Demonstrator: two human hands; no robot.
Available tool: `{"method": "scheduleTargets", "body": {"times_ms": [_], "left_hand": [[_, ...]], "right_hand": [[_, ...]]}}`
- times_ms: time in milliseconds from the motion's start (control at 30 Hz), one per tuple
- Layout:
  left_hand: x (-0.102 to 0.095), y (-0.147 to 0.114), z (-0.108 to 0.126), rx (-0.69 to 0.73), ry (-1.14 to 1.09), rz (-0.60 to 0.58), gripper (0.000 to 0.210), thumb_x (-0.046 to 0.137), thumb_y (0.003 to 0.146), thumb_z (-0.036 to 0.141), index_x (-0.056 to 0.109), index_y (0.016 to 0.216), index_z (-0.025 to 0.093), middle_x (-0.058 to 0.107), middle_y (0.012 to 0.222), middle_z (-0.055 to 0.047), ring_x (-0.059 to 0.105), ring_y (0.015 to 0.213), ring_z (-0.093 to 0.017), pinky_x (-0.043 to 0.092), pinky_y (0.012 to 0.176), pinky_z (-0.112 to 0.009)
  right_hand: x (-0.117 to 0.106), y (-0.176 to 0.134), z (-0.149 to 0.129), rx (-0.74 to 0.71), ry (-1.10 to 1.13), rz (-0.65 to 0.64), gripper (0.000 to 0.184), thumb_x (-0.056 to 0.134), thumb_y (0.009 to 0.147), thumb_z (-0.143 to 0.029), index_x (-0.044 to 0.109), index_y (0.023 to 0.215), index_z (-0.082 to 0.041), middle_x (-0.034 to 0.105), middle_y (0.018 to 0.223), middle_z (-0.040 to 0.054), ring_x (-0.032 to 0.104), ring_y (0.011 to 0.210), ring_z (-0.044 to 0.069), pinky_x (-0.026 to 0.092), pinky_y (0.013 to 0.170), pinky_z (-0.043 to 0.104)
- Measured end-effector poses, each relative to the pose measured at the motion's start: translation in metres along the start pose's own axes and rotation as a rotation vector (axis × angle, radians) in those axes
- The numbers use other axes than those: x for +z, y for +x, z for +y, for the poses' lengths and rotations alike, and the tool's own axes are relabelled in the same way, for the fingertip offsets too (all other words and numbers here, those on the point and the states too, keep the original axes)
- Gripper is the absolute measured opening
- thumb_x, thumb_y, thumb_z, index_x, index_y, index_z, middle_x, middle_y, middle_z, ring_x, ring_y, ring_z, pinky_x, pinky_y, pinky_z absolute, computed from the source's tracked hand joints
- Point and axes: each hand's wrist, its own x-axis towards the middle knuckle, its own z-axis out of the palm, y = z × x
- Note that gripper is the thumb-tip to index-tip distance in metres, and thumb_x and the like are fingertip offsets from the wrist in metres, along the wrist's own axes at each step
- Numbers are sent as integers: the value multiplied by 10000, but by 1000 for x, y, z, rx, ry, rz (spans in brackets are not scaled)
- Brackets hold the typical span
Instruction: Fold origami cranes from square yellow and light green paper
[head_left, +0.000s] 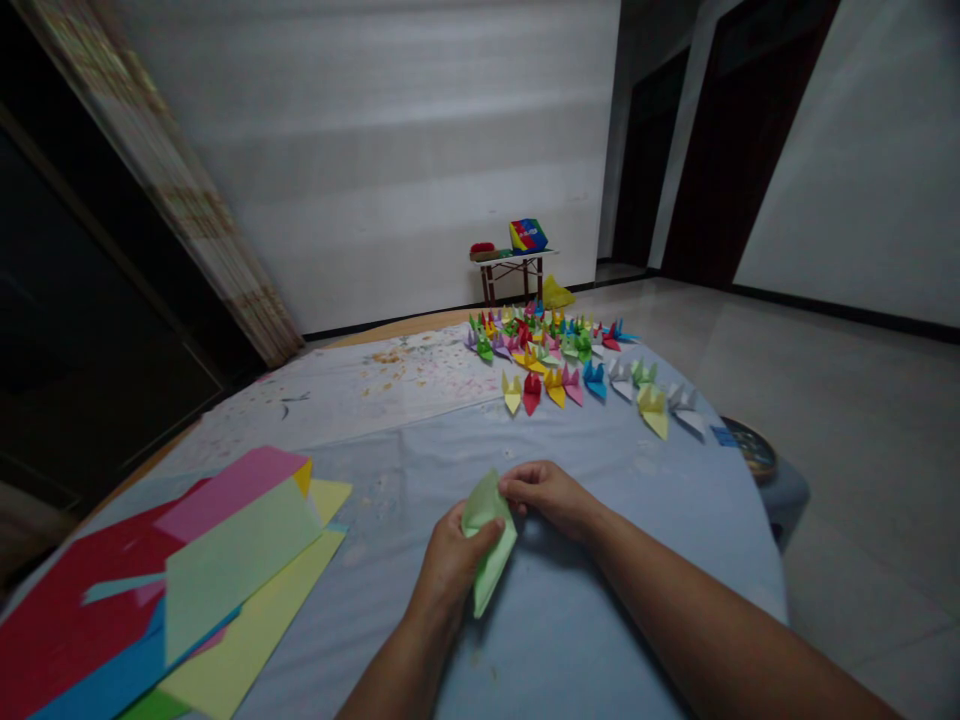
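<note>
A light green piece of folded paper (495, 575) is held up over the cloth near the front of the table. My left hand (457, 555) grips it from the left, with the thumb lying across its face. At its upper right edge, the fingertips of my right hand (541, 492) are pinched together against the paper. Whether a flap sits between those fingertips is too small to make out fully. Beyond my hands, several folded paper cranes (532, 392) in many colours stand in a row, with a denser cluster of cranes (551, 340) behind them.
Loose coloured paper sheets (240, 560) overlap at the left of the table. A pale blue tablecloth (375, 600) covers the table. Past its right edge stands a grey stool (791, 495) bearing a round object. A small table (517, 258) with a colourful box (529, 235) stands by the wall.
</note>
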Motion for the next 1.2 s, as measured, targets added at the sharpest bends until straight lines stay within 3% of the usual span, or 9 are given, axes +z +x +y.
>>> {"method": "scheduleTargets", "body": {"times_ms": [367,533,667,867,1200], "left_hand": [[0,-2,1,8,28,-3,425,724,576,265,592,947,106,647,690,-18,530,547,-103,400,523,-191],[0,-3,2,3,16,-19,434,719,582,264,588,967,111,656,746,-32,538,570,-106,406,538,-194],[1,-3,2,12,28,-22,409,718,572,264,599,932,110,632,670,-7,519,528,-100,395,517,-192],[2,-4,3,2,36,-36,414,719,574,268,595,936,108,622,673,-5,506,532,-94,391,522,-188],[3,-5,4,-12,37,-34,372,703,578,245,600,915,127,629,670,1,524,535,-99,396,525,-186]], "right_hand": [[0,0,2,-9,-39,44,271,699,623,-376,635,642,-113,514,487,-38,403,452,51,277,471,195],[0,-3,-4,-29,14,-13,317,665,666,-425,658,681,-109,530,531,-23,417,481,52,289,495,198],[-3,-2,-3,-71,37,-47,307,679,662,-416,676,725,-115,542,550,-19,432,505,55,294,510,197],[-4,0,1,-40,49,-14,302,718,626,-385,695,787,-131,594,607,-2,446,514,53,310,523,198],[-3,0,-1,-56,30,31,323,722,601,-414,677,721,-118,576,571,-10,432,494,55,313,510,200]]}}
